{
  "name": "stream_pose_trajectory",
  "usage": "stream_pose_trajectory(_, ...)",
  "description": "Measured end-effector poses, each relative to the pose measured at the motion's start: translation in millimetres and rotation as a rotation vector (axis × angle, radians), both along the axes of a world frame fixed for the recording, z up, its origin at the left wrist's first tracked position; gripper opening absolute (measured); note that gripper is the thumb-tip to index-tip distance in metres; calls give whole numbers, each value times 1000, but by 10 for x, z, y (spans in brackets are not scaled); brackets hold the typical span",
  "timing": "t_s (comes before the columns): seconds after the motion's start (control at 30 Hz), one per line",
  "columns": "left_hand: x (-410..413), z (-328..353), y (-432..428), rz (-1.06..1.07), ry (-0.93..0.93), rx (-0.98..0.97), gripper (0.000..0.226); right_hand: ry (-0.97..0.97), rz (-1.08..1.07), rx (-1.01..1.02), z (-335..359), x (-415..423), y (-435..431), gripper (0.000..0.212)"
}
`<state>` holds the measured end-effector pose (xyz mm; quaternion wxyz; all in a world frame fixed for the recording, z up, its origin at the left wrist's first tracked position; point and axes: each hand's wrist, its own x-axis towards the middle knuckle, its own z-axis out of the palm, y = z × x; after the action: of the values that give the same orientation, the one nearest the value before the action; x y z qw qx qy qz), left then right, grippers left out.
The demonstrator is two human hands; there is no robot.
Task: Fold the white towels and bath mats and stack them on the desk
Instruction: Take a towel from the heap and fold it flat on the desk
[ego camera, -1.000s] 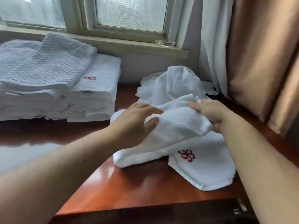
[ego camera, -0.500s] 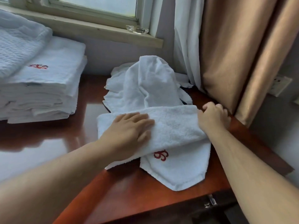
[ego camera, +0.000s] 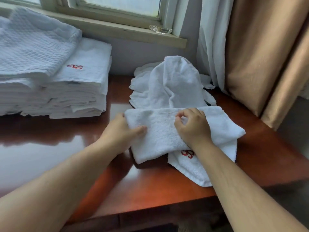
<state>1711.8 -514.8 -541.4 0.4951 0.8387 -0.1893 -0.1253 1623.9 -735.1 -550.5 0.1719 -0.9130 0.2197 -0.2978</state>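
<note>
A white towel [ego camera: 160, 131] with a red embroidered mark lies partly folded on the red-brown desk [ego camera: 150, 186]. My left hand [ego camera: 122, 131] grips its left end, thumb on top and fingers underneath. My right hand [ego camera: 192, 128] pinches the cloth near the towel's middle, knuckles up. Behind it a crumpled heap of unfolded white towels [ego camera: 173, 84] stands against the wall. At the left sits a tall stack of folded white towels [ego camera: 80, 84], with textured bath mats [ego camera: 33, 46] on top.
A window sill [ego camera: 117, 30] with a small glass dish [ego camera: 160, 29] runs behind the desk. A white sheer curtain [ego camera: 212, 39] and a tan curtain [ego camera: 260, 56] hang at the right. The desk's front edge is close to me.
My left hand slid from the towel's top to its left end. My right hand came from the right end to the middle and pinched the cloth. The view shifted a little.
</note>
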Motion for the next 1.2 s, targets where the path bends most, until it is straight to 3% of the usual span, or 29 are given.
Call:
stream_pose_trajectory(0.07, -9, 63, -4, -98, 214, -163, 13, 29, 13, 6, 2, -22, 78, 22)
stream_pose_trajectory(0.2, -73, 201, 37, -110, 531, -407, 15, 29, 231, 89, 55, -253, 237, 56)
stream_pose_trajectory(0.3, -71, 397, 93, -53, 602, -557, 15, 48, 421, -126, 59, -478, 405, 72)
stream_pose_trajectory(0.37, -85, 551, 114, -7, 615, -633, 17, 46, 407, -321, 48, -544, 506, 81)
stream_pose_trajectory(0.43, -124, 689, 139, 4, 626, -707, 24, -79, 287, -426, 88, -504, 644, 68)
stream_pose_trajectory(0.5, -146, 813, 191, -41, 628, -774, 27, -252, 191, -397, 260, -401, 763, 47)
stream_pose_trajectory(0.57, -129, 902, 296, -99, 615, -834, 25, -356, 169, -344, 546, -287, 831, 43)
stream_pose_trajectory(0.7, -97, 921, 608, -117, 527, -739, 20, -401, 205, -647, 1036, -144, 813, 36)
stream_pose_trajectory(0.77, -133, 840, 804, -169, 425, -568, 30, -414, 290, -737, 1238, -79, 869, 26)
stream_pose_trajectory(0.87, -135, 647, 1081, -214, 160, -319, 46, -400, 404, -775, 1469, 4, 1102, 30)
stream_pose_trajectory(0.93, -104, 570, 1260, -187, 33, -258, 40, -380, 479, -652, 1570, 37, 1300, 38)
stream_pose_trajectory(1.03, -30, 589, 1455, -139, -22, -284, 92, -402, 601, -361, 1687, 101, 1562, 38)
stream_pose_trajectory(1.1, 3, 645, 1562, -132, -40, -377, 105, -424, 645, -188, 1794, 203, 1704, 31)
stream_pose_trajectory(1.13, 29, 664, 1609, -154, -43, -443, 98, -427, 643, -89, 1858, 264, 1772, 25)
stream_pose_trajectory(1.2, 70, 714, 1708, -198, -42, -563, 60, -433, 645, 151, 1955, 395, 1888, 16)
